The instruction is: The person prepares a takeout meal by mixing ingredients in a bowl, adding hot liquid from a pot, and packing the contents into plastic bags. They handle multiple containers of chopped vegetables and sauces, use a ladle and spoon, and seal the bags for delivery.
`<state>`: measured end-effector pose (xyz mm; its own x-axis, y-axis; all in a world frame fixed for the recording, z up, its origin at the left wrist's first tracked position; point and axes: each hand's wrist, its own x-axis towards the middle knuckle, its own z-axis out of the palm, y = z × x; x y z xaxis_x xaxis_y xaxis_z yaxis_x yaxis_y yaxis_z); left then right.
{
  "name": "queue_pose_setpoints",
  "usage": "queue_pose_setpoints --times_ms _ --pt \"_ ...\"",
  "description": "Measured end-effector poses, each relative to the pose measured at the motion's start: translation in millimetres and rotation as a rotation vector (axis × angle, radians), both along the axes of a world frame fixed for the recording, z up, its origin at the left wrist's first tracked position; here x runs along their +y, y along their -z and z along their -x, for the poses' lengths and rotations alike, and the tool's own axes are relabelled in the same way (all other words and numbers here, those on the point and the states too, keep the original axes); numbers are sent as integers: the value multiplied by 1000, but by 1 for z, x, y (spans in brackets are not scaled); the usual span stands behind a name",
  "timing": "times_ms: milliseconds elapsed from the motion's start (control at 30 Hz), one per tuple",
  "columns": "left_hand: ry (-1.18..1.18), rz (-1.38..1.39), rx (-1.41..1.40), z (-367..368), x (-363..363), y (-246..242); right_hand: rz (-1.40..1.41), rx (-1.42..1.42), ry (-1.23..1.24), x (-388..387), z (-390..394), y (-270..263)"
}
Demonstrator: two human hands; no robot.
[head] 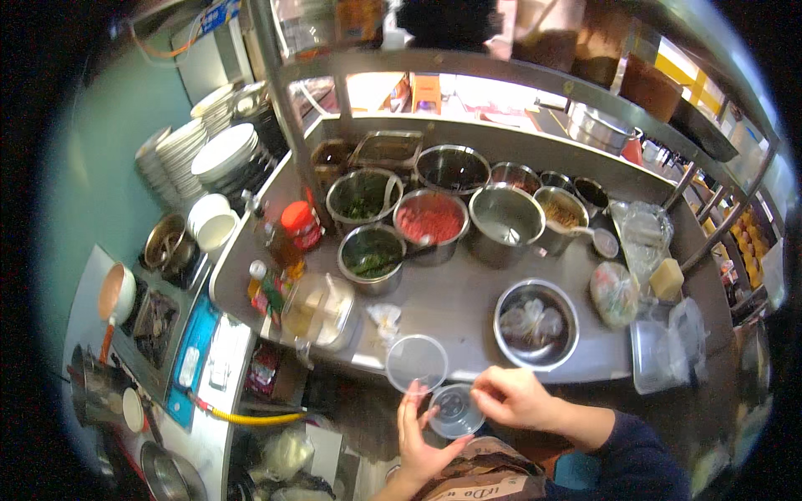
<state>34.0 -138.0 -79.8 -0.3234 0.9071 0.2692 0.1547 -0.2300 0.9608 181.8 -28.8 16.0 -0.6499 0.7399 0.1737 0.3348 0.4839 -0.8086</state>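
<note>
My left hand [423, 441] curves around the left and lower side of a clear round plastic tub [456, 410], thumb and fingers against it. The tub is held in front of the counter edge and looks to have nothing in it. A clear round plastic lid [416, 360] overlaps the counter's front edge, its lower rim at my left fingertips. At the tub's right rim is my right hand [517, 397], fingers curled; whether they grip the rim is unclear. Just beyond it, a steel bowl [569, 338] on the counter holds a tied plastic bag [532, 322].
Steel pots of red minced filling [431, 219] and chopped greens [376, 263] stand at the back of the steel counter [448, 300]. A square clear container [319, 313] sits left, plastic boxes [651, 357] right. Stacked plates [182, 153] and a white-handled pan [119, 291] lie further left.
</note>
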Motion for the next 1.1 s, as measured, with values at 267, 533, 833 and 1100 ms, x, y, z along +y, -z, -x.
queue_pose_setpoints --times_ms 267,533,833,1100 --pt "-66 -95 -218 -11 125 -59 177 267 321 223 -39 -9" --pt "-105 -204 -213 48 184 -82 -222 98 488 411 -7 34" --pt "53 -67 -333 103 244 -91 -563 -312 -332 416 45 6" --pt "123 -67 -301 109 281 -90 -458 -253 -229 400 20 -18"
